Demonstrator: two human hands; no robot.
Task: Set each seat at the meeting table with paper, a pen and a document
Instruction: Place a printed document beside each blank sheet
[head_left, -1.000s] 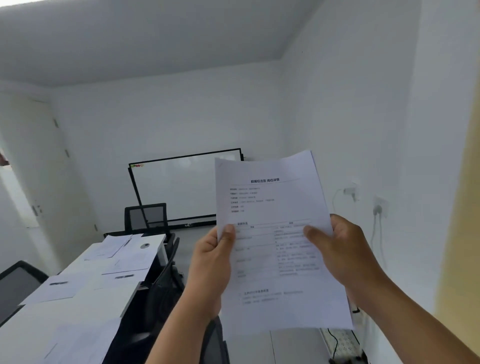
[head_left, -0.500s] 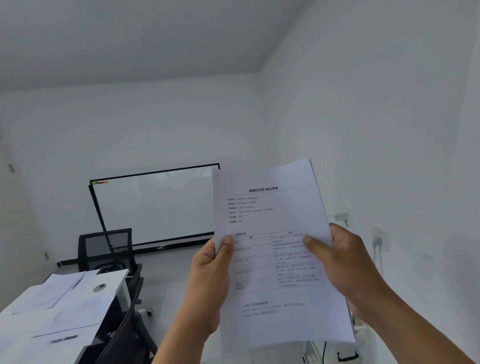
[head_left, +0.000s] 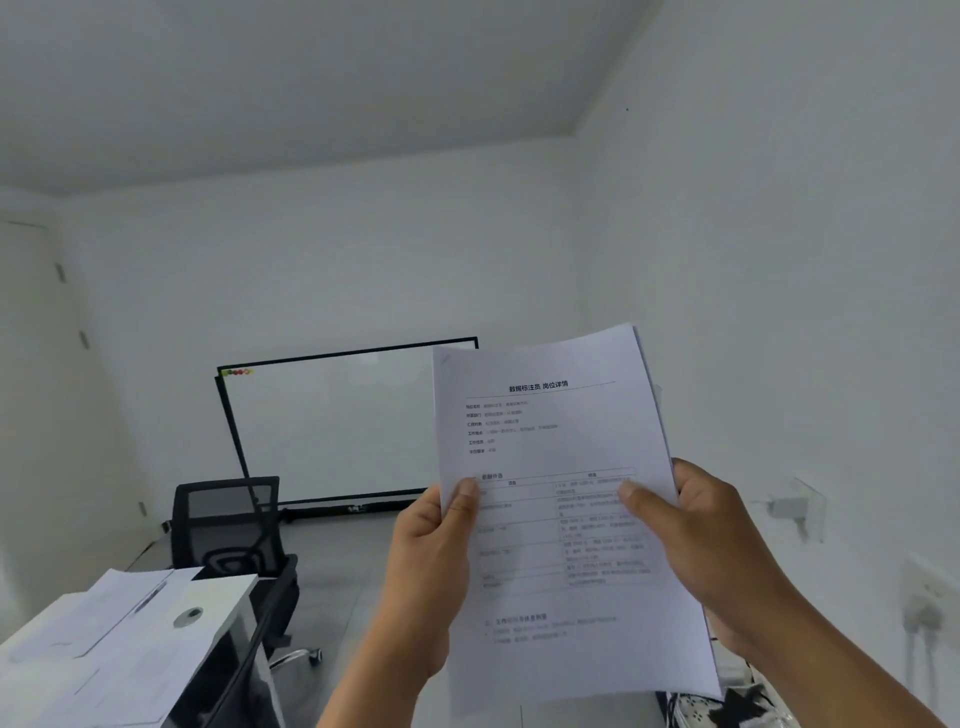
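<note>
A thin stack of printed documents (head_left: 561, 441) is held upright in front of me, text facing me. My left hand (head_left: 431, 561) pinches its left edge, thumb on the front. My right hand (head_left: 701, 540) grips its right edge, thumb across the page. At the lower left stands the far end of the white meeting table (head_left: 228, 597), with white sheets (head_left: 98, 623) lying on it and a pen (head_left: 150, 597) on one sheet.
A black mesh office chair (head_left: 228, 525) stands at the table's far end. A whiteboard (head_left: 332, 426) leans against the back wall. Sockets with plugs and cables (head_left: 924, 613) sit on the right wall, and a power strip (head_left: 701, 712) lies on the floor below.
Both hands keep the same hold on the documents. The view has swung right and then slightly back, so the table now shows only its far end at the lower left.
</note>
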